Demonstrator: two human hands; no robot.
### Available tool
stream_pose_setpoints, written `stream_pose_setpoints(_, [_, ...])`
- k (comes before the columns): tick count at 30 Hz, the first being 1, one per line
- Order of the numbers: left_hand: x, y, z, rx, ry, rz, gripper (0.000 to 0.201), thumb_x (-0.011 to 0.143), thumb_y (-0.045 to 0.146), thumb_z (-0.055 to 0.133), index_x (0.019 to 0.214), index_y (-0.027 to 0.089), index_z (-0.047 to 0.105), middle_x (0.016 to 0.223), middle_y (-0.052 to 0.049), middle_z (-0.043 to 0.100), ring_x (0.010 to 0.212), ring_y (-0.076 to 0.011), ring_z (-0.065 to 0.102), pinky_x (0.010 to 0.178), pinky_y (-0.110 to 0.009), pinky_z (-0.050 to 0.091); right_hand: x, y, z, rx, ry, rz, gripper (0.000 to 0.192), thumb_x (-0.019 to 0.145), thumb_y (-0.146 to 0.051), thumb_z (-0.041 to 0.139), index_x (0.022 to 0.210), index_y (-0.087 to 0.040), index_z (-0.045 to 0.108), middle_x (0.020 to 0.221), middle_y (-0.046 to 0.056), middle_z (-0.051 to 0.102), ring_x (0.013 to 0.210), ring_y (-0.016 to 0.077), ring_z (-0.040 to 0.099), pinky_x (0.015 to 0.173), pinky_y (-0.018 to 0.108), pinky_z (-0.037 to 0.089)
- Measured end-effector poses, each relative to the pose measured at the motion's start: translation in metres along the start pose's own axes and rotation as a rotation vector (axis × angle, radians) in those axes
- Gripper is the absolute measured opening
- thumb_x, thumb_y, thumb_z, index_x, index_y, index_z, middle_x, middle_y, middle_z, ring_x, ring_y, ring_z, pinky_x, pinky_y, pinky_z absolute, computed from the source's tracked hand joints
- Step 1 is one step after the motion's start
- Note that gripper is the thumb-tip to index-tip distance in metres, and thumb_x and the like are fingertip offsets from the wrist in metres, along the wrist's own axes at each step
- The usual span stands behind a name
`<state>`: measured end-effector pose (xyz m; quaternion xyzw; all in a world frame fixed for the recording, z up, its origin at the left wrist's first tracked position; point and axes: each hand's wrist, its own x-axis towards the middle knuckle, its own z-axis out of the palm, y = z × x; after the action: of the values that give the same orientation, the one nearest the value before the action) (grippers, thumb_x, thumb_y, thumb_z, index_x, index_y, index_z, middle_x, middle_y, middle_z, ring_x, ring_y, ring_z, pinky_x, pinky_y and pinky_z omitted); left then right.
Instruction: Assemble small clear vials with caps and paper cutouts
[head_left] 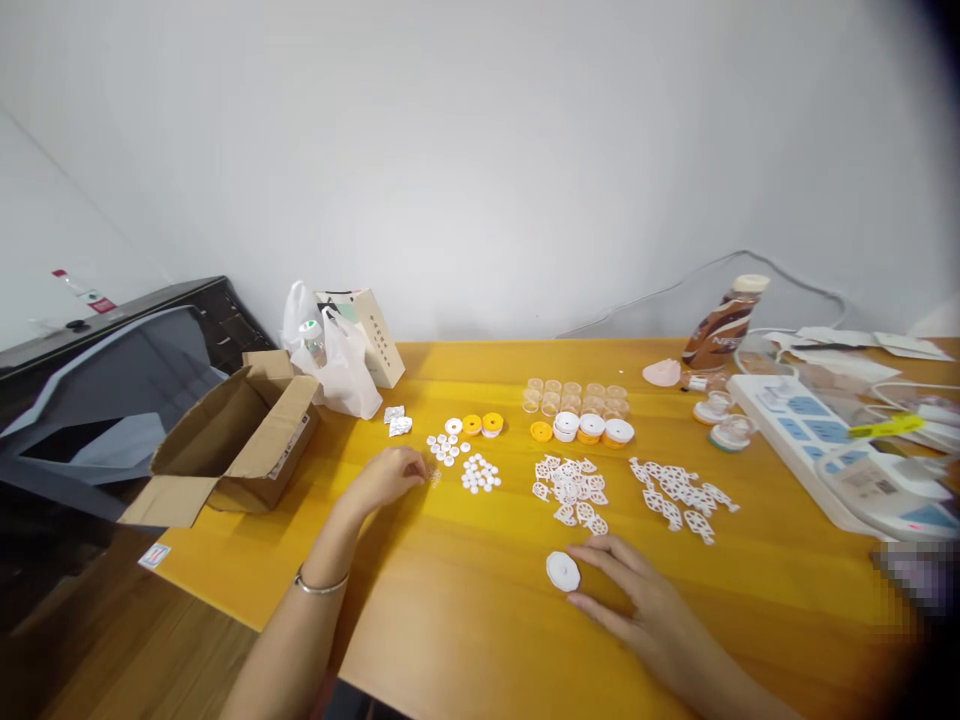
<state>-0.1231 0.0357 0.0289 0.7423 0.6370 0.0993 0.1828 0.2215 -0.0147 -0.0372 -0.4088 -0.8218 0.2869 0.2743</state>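
Note:
My right hand [637, 610] has its thumb and fingers at the edge of a white round disc [563, 571], gripping it just above the table. With fingers pinched together, my left hand [388, 475] reaches to a small heap of tiny thin metallic-looking pieces [434, 478]; whatever is between the fingertips is too small to make out. Beside that heap are small white rings [444, 450] and small white caps [480, 474]. Two groups of white openwork plastic parts, one nearer [574, 485] and one farther right [679, 490], lie beyond my right hand.
White and yellow discs [591, 428] stand in stacks before rows of clear cups [571, 395]. At left are an open cardboard box [262, 450] and a plastic bag [345, 375]. A power strip [802, 450], a brown bottle [724, 325] and cables occupy the right side.

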Motion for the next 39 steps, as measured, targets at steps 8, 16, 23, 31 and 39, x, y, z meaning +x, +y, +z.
stream_pose_setpoints(8, [0.004, -0.002, 0.009, 0.052, -0.018, -0.033, 0.013, 0.071, 0.024, 0.057, 0.077, 0.016, 0.066, 0.078, -0.003, 0.066, 0.072, -0.0162, 0.059, 0.067, -0.024, 0.043, 0.000, -0.003, 0.000, 0.011, -0.016, 0.012, 0.025, 0.083, -0.036, 0.051, 0.105, -0.027, 0.057, 0.103, 0.006, 0.058, 0.097, 0.0215, 0.056, 0.086, 0.034, 0.046])
stream_pose_setpoints(16, [0.005, 0.002, 0.009, 0.144, -0.002, -0.040, 0.016, 0.073, 0.022, 0.051, 0.075, 0.018, 0.066, 0.079, -0.004, 0.066, 0.073, -0.0169, 0.059, 0.066, -0.025, 0.040, 0.001, -0.003, -0.001, 0.004, 0.003, 0.000, 0.024, 0.083, -0.035, 0.052, 0.104, -0.026, 0.058, 0.101, 0.007, 0.058, 0.096, 0.0217, 0.057, 0.084, 0.034, 0.047])
stream_pose_setpoints(23, [0.003, 0.011, 0.014, 0.219, 0.030, -0.017, 0.014, 0.071, 0.014, 0.050, 0.069, 0.016, 0.063, 0.077, -0.006, 0.064, 0.073, -0.0181, 0.058, 0.072, -0.028, 0.039, 0.001, -0.005, -0.002, 0.005, 0.010, 0.005, 0.024, 0.083, -0.037, 0.051, 0.104, -0.026, 0.058, 0.102, 0.007, 0.059, 0.096, 0.0217, 0.057, 0.084, 0.035, 0.047])
stream_pose_setpoints(31, [-0.008, 0.032, 0.009, -0.164, 0.024, 0.191, 0.011, 0.075, 0.018, 0.053, 0.076, 0.014, 0.063, 0.081, -0.004, 0.065, 0.076, -0.0138, 0.059, 0.075, -0.023, 0.044, 0.002, -0.003, -0.004, 0.075, 0.078, 0.023, 0.024, 0.083, -0.036, 0.051, 0.105, -0.025, 0.058, 0.104, 0.007, 0.060, 0.098, 0.0218, 0.056, 0.085, 0.035, 0.046])
stream_pose_setpoints(39, [0.001, 0.092, 0.067, -0.905, -0.208, 0.272, 0.023, 0.069, 0.033, 0.066, 0.073, 0.010, 0.065, 0.072, -0.005, 0.065, 0.067, -0.0116, 0.058, 0.066, -0.023, 0.047, 0.027, -0.031, -0.011, 0.267, 0.044, 0.120, 0.015, 0.080, -0.034, 0.054, 0.081, -0.022, 0.062, 0.075, 0.001, 0.064, 0.071, 0.0170, 0.059, 0.067, 0.029, 0.048])
